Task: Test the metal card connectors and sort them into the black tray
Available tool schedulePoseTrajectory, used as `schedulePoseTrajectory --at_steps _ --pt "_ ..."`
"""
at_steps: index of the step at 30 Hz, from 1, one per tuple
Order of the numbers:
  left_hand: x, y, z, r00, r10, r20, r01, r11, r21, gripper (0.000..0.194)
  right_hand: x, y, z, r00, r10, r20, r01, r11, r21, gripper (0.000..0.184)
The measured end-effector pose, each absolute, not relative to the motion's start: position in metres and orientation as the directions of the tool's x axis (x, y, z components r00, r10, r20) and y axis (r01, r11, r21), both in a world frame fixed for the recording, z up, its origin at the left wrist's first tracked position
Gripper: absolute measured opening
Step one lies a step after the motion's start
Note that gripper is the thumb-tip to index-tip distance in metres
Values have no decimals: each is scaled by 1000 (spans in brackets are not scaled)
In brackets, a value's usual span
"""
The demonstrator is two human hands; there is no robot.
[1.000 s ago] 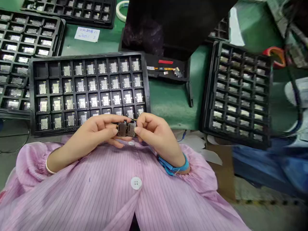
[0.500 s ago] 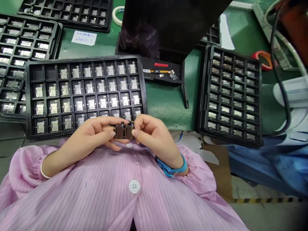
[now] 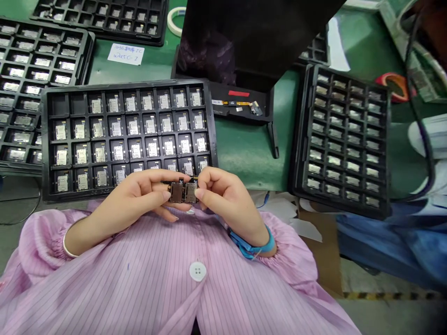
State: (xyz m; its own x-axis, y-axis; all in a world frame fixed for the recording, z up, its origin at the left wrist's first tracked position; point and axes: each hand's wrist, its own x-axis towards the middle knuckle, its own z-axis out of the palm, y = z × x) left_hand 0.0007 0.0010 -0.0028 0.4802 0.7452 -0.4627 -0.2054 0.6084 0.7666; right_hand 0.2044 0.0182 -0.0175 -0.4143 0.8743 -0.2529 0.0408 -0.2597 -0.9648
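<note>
Just past the shirt front, at the near edge of the tray, two small dark circuit boards sit side by side: a left board and a right board. Whether they are joined I cannot tell. My left hand pinches the left board with the thumb on top and fingers beneath and behind. My right hand has thumb and curled forefinger closed on the outer edge of the right board. The black compartment tray behind them carries rows of similar silver-faced boards; its two far-left top compartments hold none. My fingers cover part of its front row.
More filled trays lie at the left, at the back and at the right. A black stand or box with a flex cable is behind. A handwritten label, tape rolls and a hanging black cable are around.
The view has shifted slightly, so everything sits a little further right. The right board now catches more light, as if tilted a little. Both hands keep the same hold.
</note>
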Motion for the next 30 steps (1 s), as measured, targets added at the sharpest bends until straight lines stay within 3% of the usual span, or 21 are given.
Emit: schedulePoseTrajectory --at_steps 12,21,25,30 --pt "4 3 -2 465 723 -511 -275 667 692 25 204 18 -19 -420 873 -248 4 -272 -962 16" --pt "2 5 -1 444 744 -499 -137 607 783 33 204 18 -15 -437 864 -250 -41 -297 -954 17" --pt "7 4 -3 404 794 -454 -35 509 860 28 203 17 -17 -442 864 -239 60 -237 -970 17" --pt "5 0 -3 299 911 -284 222 223 949 12 207 18 -20 -541 814 -212 226 -102 -969 20"
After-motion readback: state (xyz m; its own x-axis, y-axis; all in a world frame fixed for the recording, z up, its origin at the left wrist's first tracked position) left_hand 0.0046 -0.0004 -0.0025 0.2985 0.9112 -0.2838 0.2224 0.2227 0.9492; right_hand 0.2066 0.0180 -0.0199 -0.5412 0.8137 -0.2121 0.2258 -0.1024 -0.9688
